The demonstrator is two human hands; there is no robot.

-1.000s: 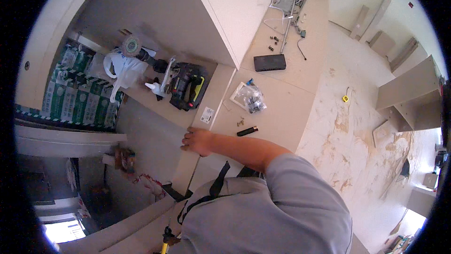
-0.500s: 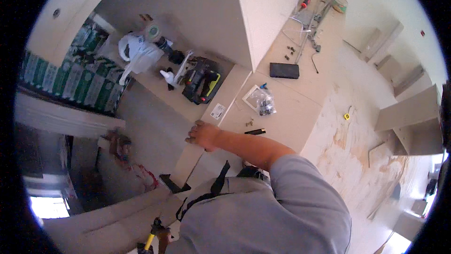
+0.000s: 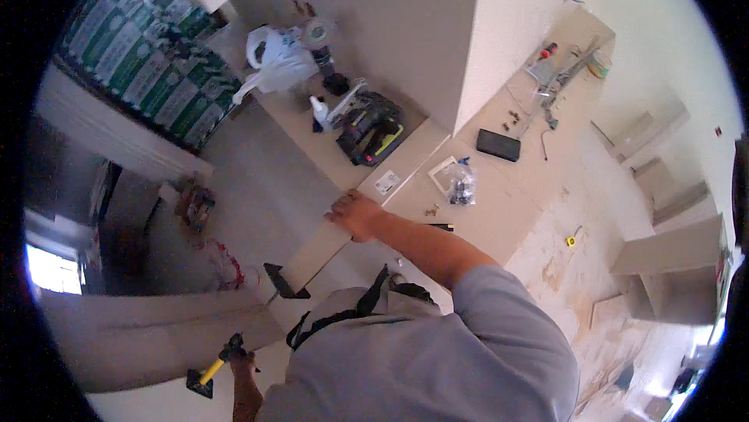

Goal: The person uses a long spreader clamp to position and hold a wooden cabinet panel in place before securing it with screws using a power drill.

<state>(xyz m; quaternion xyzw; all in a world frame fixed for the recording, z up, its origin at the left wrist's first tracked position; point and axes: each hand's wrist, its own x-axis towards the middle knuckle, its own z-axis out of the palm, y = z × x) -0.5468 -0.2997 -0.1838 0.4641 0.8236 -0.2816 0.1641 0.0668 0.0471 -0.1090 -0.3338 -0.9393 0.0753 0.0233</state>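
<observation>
My right hand (image 3: 355, 215) has its fingers curled over the edge of a long, narrow pale board (image 3: 316, 250). That board runs from beside the tool case down toward my waist. A black angular bracket-like piece (image 3: 285, 281) sits at its lower end. At the lower left, my left hand (image 3: 244, 361) is closed around the dark upper part of a yellow-and-black tool (image 3: 210, 372), whose exact kind I cannot make out. Its yellow shaft slants down to a flat black end. Near my right forearm lie a dark stick-like item (image 3: 441, 227) and small brass-coloured fittings (image 3: 431, 211).
Beyond the board are a black-and-green tool case (image 3: 370, 129), a white bottle (image 3: 319, 112) and a white plastic bag (image 3: 279, 62). On the right-hand panel lie a black box (image 3: 498, 145) and a clear bag of hardware (image 3: 462, 185). A yellow tape measure (image 3: 570, 241) rests farther right.
The view has shifted, so the bench things sit farther right. My left hand and the yellow-and-black tool show more fully. My right hand remains on the board.
</observation>
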